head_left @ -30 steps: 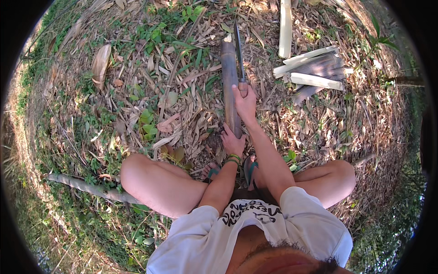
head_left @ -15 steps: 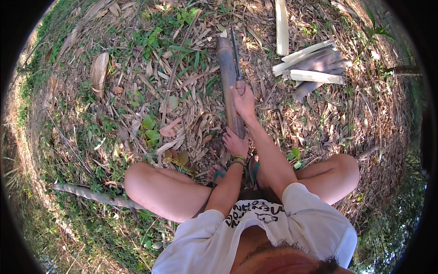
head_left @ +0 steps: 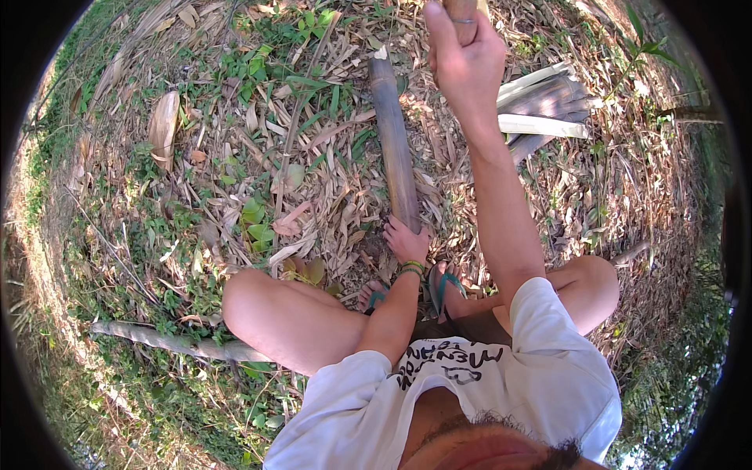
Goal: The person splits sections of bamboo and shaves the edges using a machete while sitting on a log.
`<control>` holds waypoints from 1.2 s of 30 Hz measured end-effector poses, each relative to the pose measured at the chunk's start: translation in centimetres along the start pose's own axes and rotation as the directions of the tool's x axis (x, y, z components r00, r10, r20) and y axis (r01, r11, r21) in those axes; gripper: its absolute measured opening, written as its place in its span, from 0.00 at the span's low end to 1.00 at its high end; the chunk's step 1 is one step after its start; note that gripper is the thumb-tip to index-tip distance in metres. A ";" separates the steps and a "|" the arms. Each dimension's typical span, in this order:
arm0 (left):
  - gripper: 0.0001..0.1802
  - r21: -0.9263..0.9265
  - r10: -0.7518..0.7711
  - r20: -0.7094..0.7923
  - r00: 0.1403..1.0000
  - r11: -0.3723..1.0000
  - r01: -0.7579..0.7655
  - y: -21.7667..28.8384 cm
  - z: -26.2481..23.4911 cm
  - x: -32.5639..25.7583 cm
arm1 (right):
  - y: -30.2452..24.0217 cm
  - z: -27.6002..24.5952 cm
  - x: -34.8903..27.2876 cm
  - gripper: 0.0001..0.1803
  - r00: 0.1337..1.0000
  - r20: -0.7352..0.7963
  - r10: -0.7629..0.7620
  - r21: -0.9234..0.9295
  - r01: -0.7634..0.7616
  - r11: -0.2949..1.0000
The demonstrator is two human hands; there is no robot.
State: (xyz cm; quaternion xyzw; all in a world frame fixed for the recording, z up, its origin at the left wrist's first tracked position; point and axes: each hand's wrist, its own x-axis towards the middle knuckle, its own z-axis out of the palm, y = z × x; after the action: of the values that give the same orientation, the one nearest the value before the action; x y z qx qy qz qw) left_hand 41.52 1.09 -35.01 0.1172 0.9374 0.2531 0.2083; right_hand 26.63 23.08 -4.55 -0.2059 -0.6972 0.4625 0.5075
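Note:
A length of brown-grey bamboo (head_left: pixel 393 141) lies on the leaf litter, pointing away from me. My left hand (head_left: pixel 406 240) is closed round its near end, fingers along its left side. Raised high at the top of the view is my right hand (head_left: pixel 471 74), wrapped round the wooden handle of a machete (head_left: pixel 462 23). The handle's metal collar shows, while the blade is out of sight beyond the picture's edge. This hand is well apart from the bamboo, up and to its right.
Several split bamboo strips (head_left: pixel 543 126) lie piled at the far right, partly behind my right arm. A dry husk (head_left: pixel 164 129) rests at the left among leaves and green plants. A thin log (head_left: pixel 168 337) runs beside my left knee. My sandalled feet (head_left: pixel 446 288) are close to the bamboo's near end.
My right hand has lifted the machete from beside the bamboo, up and to the right. The left hand keeps its place on the bamboo's near end.

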 end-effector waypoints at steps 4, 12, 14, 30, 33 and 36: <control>0.54 0.002 -0.023 0.018 1.000 1.000 0.023 -0.1 -1.0 0.2 | -6.8 0.1 1.3 0.14 0.964 -0.222 -0.144 0.429 0.229 0.874; 0.54 -0.088 -0.077 0.012 0.997 0.993 0.078 -0.7 0.5 0.7 | 18.0 2.3 -21.0 0.32 0.491 0.065 0.869 -0.601 -0.676 0.426; 0.54 -0.076 -0.073 0.060 0.996 0.994 0.077 0.3 0.3 0.5 | 18.8 0.5 -20.3 0.34 0.449 0.045 0.892 -0.606 -0.698 0.382; 0.57 -0.117 0.031 0.044 0.999 0.993 -0.026 -1.1 0.9 -0.8 | 16.9 -5.2 -14.1 0.15 0.393 0.304 0.868 -0.688 -0.539 0.485; 0.57 -0.180 0.093 0.035 0.995 0.980 -0.086 -2.2 1.4 0.1 | 15.9 -3.8 -14.4 0.15 0.334 0.246 0.910 -0.435 -0.801 0.412; 0.56 -0.227 0.127 0.133 0.983 0.969 -0.094 -4.4 0.5 1.1 | 13.4 -2.6 -17.6 0.16 0.483 0.131 0.866 -0.474 -0.737 0.482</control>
State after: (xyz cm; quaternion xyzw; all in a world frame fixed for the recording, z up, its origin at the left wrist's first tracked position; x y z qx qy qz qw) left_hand 40.30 -2.07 -38.07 0.1639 0.8780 0.3570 0.2737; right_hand 33.61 17.44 -24.95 -0.5133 -0.6635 0.5424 0.0449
